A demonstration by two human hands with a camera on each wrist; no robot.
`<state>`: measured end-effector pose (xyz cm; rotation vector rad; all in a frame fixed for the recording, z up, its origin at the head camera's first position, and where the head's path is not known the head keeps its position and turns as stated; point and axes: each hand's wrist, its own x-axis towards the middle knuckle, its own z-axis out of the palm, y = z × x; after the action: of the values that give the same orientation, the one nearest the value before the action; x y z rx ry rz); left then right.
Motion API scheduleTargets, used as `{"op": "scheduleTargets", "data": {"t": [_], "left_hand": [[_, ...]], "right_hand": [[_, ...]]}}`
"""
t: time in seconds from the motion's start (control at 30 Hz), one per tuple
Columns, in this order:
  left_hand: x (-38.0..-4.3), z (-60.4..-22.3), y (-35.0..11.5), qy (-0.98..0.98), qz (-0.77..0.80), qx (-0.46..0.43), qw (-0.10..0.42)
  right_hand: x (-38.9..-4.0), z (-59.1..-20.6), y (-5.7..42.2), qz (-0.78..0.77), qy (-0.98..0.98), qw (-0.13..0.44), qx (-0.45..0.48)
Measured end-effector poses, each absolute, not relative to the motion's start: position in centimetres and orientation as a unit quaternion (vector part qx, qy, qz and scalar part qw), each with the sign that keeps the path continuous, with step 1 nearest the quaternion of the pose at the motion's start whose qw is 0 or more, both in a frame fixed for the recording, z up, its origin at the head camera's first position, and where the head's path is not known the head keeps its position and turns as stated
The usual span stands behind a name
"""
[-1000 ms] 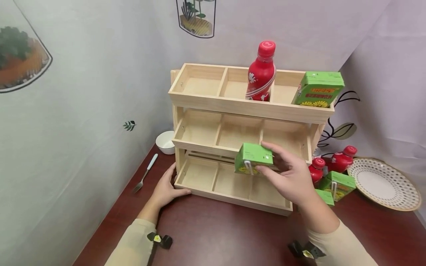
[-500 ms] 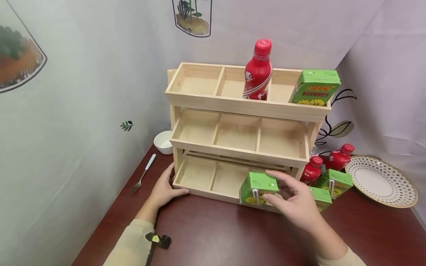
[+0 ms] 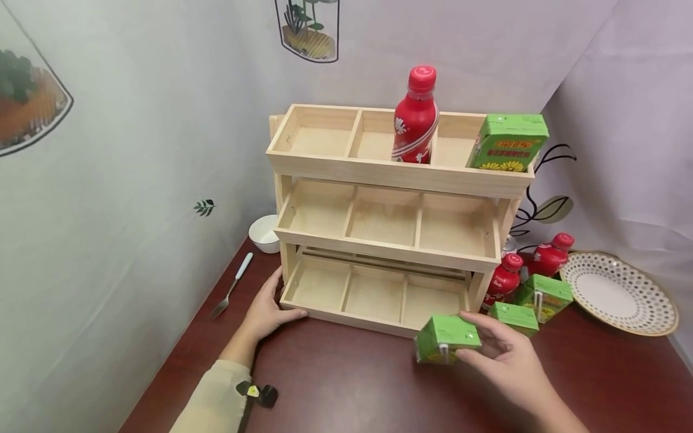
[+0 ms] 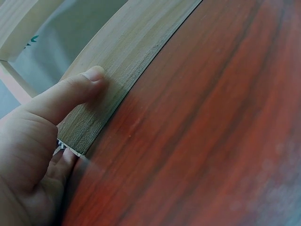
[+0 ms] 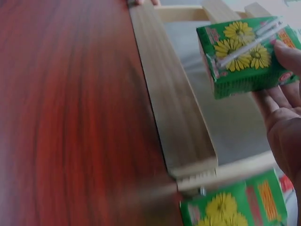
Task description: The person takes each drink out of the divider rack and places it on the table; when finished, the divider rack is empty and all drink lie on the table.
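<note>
My right hand [image 3: 500, 352] pinches a green drink carton [image 3: 446, 340] between thumb and fingers, in front of the lower right corner of a three-tier wooden rack [image 3: 373, 246]. Yellow flowers and a straw show on the carton's side in the right wrist view. At the rack's lower left corner, my left hand [image 3: 269, 310] grips the end of the bottom tray, thumb on its front board [image 4: 106, 101] and fingers around the side. On the top tier stand a red bottle [image 3: 415, 120] in the middle and another green carton [image 3: 509, 143] at the right end.
Right of the rack are two more green cartons [image 3: 513, 317], two red bottles [image 3: 503, 278] and a dotted plate [image 3: 622, 291]. A white bowl [image 3: 264, 233] and a fork [image 3: 233, 285] lie left of it. Fabric walls [image 3: 135, 180] rise behind and to the left.
My right hand has carried the green carton down and to the right, from before the middle tier to the rack's lower right front. The left hand keeps its grip on the rack.
</note>
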<state>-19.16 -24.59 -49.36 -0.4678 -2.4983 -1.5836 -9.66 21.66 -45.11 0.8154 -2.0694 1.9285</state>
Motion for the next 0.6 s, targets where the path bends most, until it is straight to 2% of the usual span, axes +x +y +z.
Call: {"op": "scheduleTargets", "data": {"t": [0.2, 0.6], "left_hand": [[-19.1, -49.3, -24.4, -0.829, -0.533, -0.156, 0.070], [-18.9, -49.3, -24.5, -0.832, -0.528, -0.153, 0.071]], "right_hand": [[-8.3, -45.8, 24.8, 0.640, -0.718, 0.084, 0.260], [-5.6, -46.9, 29.5, 0.493, -0.861, 0.070, 0.105]]}}
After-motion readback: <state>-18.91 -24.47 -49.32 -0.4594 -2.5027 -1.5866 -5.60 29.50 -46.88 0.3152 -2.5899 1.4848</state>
